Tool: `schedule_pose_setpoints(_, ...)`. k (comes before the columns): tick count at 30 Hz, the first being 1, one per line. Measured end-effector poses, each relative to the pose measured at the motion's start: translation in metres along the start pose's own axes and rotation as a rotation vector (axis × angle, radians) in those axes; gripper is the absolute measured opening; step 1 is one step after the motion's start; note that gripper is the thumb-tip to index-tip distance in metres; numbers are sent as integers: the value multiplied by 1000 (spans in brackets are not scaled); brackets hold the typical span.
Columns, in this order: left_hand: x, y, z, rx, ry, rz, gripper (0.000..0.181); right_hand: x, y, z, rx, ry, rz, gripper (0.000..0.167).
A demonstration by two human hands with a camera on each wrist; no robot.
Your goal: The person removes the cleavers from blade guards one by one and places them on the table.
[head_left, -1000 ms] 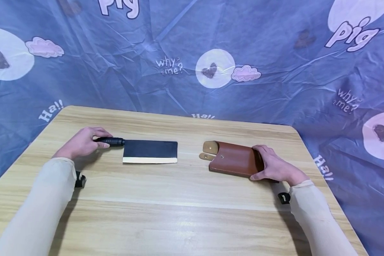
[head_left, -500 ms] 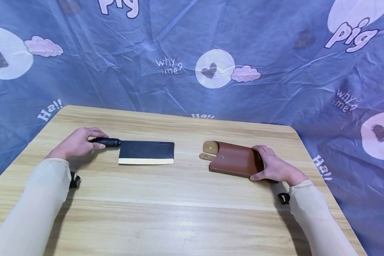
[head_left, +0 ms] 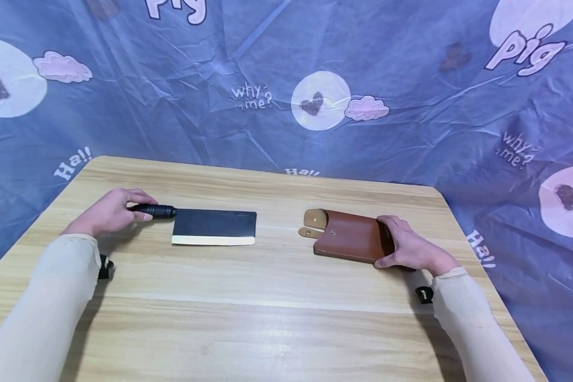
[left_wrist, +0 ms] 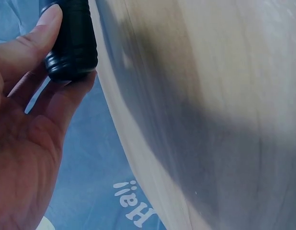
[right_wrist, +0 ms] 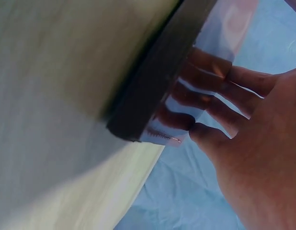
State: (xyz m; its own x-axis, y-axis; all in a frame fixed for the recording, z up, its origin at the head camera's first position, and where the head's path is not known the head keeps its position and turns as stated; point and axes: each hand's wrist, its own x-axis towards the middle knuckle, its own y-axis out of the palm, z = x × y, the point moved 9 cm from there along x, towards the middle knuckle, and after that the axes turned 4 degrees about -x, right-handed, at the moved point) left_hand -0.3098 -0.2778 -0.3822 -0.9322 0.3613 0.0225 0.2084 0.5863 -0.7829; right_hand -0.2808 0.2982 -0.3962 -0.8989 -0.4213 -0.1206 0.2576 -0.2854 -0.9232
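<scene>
In the head view, a cleaver (head_left: 214,225) with a dark blade and a bright edge lies at the left, its edge facing the near side. My left hand (head_left: 112,211) pinches its black handle (head_left: 161,211); the left wrist view shows the thumb on one side of the handle's butt (left_wrist: 71,52) and fingers under it. To the right is a brown leather knife sheath (head_left: 350,236), its open mouth and two tan snap straps (head_left: 316,218) towards the cleaver. My right hand (head_left: 410,246) grips the sheath's right end, thumb at the near edge and fingers at the far edge.
Both things are on a light wood-grain table (head_left: 248,323). A blue printed cloth (head_left: 196,95) hangs behind it and along its sides. A gap of bare wood separates the blade's end from the sheath's straps.
My left hand has drawn the cleaver a little to the left, widening the gap to the sheath. The right hand and the sheath have stayed nearly still.
</scene>
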Motion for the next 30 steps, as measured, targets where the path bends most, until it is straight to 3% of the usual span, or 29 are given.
schedule_pose_setpoints(12, 1, 4, -1, -4, 18, 1, 33, -3, 0, -1, 14, -7, 22, 114)
schedule_pose_setpoints(20, 2, 6, 2, -4, -29, 35, 40, -1, 2, -5, 31, 19, 53, 115)
schedule_pose_setpoints(30, -2, 19, 4, 3, -92, 92, 58, -1, 4, -7, 54, 14, 52, 119)
